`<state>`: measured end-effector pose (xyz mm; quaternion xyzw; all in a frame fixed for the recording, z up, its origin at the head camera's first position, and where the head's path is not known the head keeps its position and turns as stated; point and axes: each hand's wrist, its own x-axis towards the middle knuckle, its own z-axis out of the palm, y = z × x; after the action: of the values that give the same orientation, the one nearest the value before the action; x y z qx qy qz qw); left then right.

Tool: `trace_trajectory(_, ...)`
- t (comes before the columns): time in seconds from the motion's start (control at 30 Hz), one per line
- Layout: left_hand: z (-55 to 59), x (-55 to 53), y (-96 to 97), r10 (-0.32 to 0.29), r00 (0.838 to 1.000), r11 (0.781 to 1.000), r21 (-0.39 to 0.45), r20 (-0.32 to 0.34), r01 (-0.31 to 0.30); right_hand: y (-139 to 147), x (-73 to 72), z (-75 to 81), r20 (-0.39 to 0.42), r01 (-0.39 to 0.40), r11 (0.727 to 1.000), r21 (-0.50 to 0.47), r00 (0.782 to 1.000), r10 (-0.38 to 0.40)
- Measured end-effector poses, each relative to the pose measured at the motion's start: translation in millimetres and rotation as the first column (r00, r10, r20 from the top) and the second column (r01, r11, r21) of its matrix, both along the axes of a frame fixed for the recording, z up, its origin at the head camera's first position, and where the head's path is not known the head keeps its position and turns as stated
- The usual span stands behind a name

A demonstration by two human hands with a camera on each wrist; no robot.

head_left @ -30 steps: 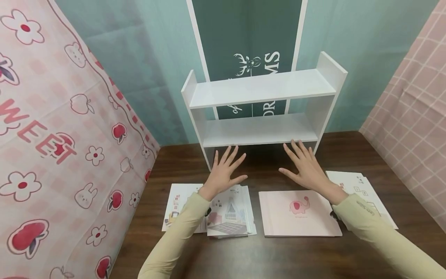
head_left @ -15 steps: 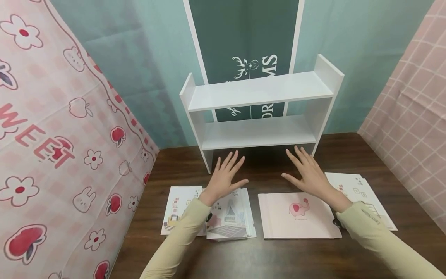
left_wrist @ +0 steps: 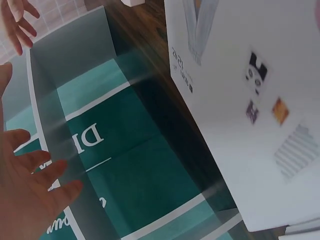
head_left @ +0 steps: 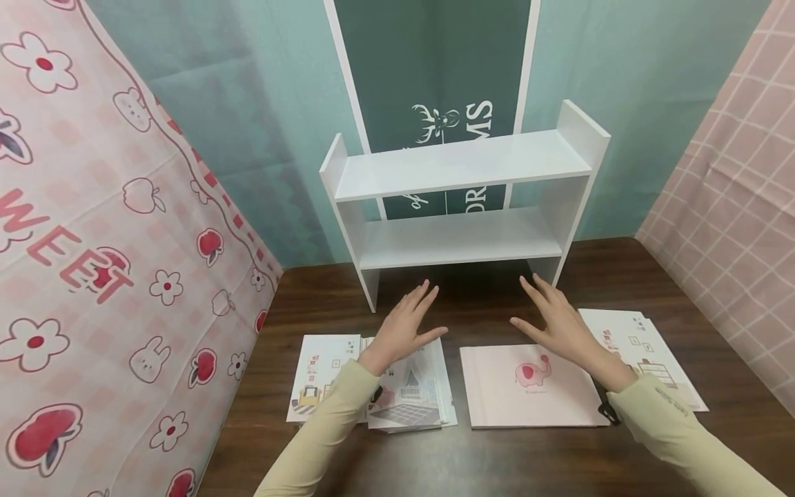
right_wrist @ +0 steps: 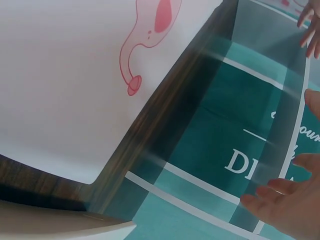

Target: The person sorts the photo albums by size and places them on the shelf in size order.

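My left hand (head_left: 406,330) hovers with spread fingers over the far edge of a stack of printed booklets (head_left: 413,397), holding nothing. More thin booklets with a yellow drawing (head_left: 319,373) lie just left of it, partly behind my sleeve. My right hand (head_left: 562,331), fingers straight and apart, is raised above the far right part of a pink booklet (head_left: 515,400) with an elephant on it. White booklets (head_left: 652,352) lie beyond my right wrist. Behind both hands stands a white two-tier shelf (head_left: 459,238) with bare boards. In the left wrist view, a white back cover (left_wrist: 235,115) shows beside my fingers.
The dark wooden table (head_left: 472,462) carries everything. A pink patterned cloth (head_left: 155,310) hangs on the left and a pink grid cloth (head_left: 727,200) on the right. A green curtain (head_left: 279,138) hangs behind the shelf.
Both hands have drawn back a little from the shelf toward me, and their fingers have come closer together. The head view has shifted slightly; the booklets and shelf stay where they were.
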<state>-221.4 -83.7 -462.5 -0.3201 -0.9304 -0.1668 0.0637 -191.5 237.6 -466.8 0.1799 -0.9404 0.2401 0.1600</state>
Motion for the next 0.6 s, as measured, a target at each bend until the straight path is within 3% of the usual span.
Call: trace_trajectory(0.6,-3.9,10.6,8.6,0.024,0.987,0.999,0.018,0.158,-0.027,8.2,10.8,-7.6,0.063,0.048,0.998,-0.037,0.997,-0.046)
